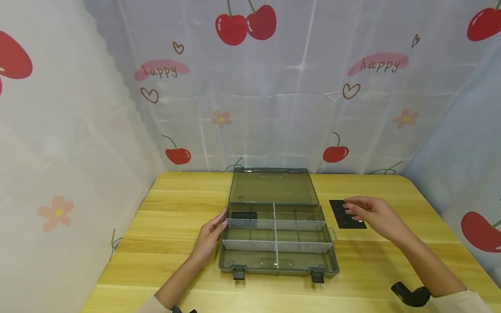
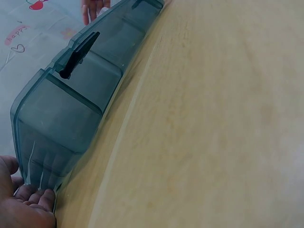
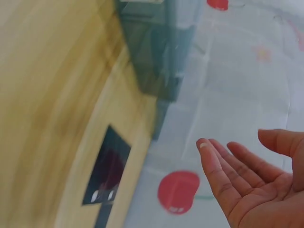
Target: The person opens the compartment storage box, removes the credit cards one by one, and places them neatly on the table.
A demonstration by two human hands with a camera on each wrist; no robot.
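A translucent dark-green storage box [image 1: 279,272] lies on the table with its lid [image 1: 274,187] folded back. Pale dividers split its inside into several compartments. A small black object [image 1: 244,216] sits in the back left compartment. My left hand [image 1: 209,239] grips the box's left side; in the left wrist view, thumb and curled fingers are at its corner. Right of the box lies a thin, dark, rectangular sheet [image 1: 339,216], with a reflection on its surface in the right wrist view. Above its right part hovers my right hand [image 1: 377,215], fingers loosely extended, holding nothing.
The wooden table [image 1: 176,195] meets a cherry-printed curtain [image 1: 274,126] at the back and sides. Two latches [image 1: 239,273] stick out from the box's front edge. A black curved device [image 1: 411,294] is by the right wrist.
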